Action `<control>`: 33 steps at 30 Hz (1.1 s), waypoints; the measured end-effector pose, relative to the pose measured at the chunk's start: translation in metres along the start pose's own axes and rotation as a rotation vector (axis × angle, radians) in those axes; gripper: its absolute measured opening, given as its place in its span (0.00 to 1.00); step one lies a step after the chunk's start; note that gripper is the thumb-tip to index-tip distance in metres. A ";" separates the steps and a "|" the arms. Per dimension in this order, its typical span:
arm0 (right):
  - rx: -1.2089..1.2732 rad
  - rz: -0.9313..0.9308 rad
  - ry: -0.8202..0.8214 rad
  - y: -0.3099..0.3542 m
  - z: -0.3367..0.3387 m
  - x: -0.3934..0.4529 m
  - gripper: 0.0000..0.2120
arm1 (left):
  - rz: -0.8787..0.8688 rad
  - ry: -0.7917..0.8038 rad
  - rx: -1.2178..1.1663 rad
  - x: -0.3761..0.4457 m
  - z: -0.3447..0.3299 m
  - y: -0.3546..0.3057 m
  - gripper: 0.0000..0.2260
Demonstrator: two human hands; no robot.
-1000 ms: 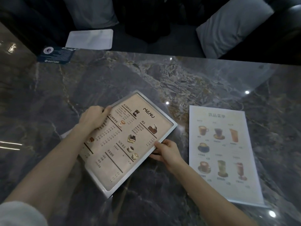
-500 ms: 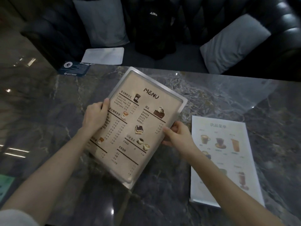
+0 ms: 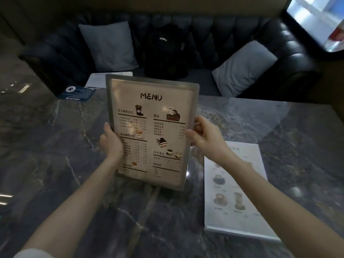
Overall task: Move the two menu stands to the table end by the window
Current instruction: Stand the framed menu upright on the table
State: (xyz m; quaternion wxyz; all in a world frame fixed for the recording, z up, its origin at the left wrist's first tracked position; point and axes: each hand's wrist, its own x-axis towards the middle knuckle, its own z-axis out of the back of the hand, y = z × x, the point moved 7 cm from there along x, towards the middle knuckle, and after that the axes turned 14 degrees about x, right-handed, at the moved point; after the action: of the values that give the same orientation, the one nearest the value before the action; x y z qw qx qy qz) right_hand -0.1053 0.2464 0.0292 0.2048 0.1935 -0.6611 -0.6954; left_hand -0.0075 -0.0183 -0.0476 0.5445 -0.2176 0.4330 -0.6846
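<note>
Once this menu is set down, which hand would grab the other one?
Probably the right hand: the drinks menu lies flat on the table directly beneath that arm, while the left hand is farther away.

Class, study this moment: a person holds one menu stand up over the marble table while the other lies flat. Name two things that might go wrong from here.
1. The brown menu stand is held only at its side edges by the left hand and right hand; a slip might drop it onto the marble table.
2. The white drinks menu lies flat under the right forearm, so a swing toward the window might drag it.
</note>
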 end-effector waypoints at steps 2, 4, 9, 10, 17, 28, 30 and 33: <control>-0.073 0.050 0.001 0.002 0.001 -0.005 0.13 | 0.034 0.036 -0.046 -0.005 -0.005 0.004 0.24; -0.118 0.091 0.003 0.001 0.001 -0.011 0.14 | 0.026 0.051 -0.029 -0.009 -0.008 0.004 0.26; -0.148 0.128 -0.007 -0.007 0.000 -0.024 0.14 | -0.028 0.041 0.007 -0.018 -0.006 0.001 0.26; -0.143 0.136 -0.009 -0.009 -0.001 -0.027 0.14 | -0.028 0.044 -0.001 -0.018 -0.006 0.002 0.26; -0.151 0.169 -0.054 -0.021 -0.007 -0.037 0.11 | -0.079 0.085 -0.018 -0.018 -0.004 0.007 0.29; -0.187 0.161 -0.063 -0.035 -0.012 -0.045 0.09 | -0.089 0.085 -0.037 -0.013 -0.006 0.014 0.26; -0.190 0.176 -0.061 -0.035 -0.012 -0.047 0.09 | -0.079 0.072 -0.021 -0.012 -0.007 0.017 0.26; -0.190 0.182 -0.053 -0.036 -0.014 -0.049 0.09 | -0.069 0.057 -0.008 -0.013 -0.007 0.017 0.24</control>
State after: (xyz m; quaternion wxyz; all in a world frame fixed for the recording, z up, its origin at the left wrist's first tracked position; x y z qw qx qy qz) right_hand -0.0574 0.2632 -0.0075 0.2672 0.0941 -0.6121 -0.7383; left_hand 0.0007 -0.0046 -0.0632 0.5070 -0.2151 0.4435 -0.7071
